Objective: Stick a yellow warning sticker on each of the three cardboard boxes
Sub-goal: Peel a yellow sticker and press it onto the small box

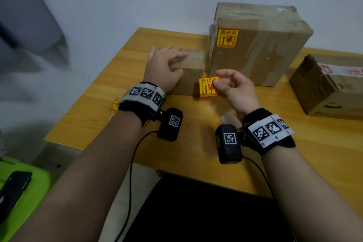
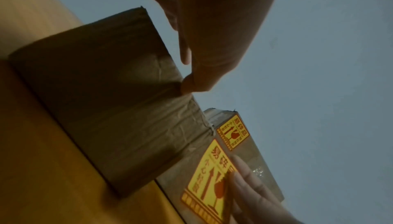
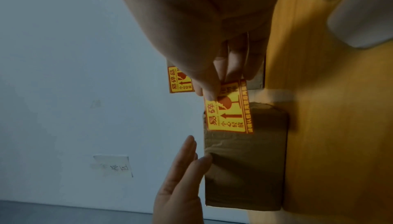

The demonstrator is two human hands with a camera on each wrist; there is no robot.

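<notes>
Sticker [image 1: 208, 86] pinched in our right hand [image 1: 234, 88]: left hand [image 1: 164, 67], fingers flat, steadies small box [image 1: 189, 72]; we'd press it on squarely.

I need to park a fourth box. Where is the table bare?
Bare wood lies along the near edge of the yellow wooden table, and between the large stickered cardboard box and the torn cardboard box. It is crowded around the small cardboard box and both hands.

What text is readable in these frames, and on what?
"易碎品", "小心轻放": yellow-and-red warning sticker stuck on the tall brown cardboard box.
"易碎品", "小心轻放": same kind of yellow sticker pinched in the right hand.
Red print on white tape, low brown box at right: blurred.
Handwritten wall note: illegible.
</notes>
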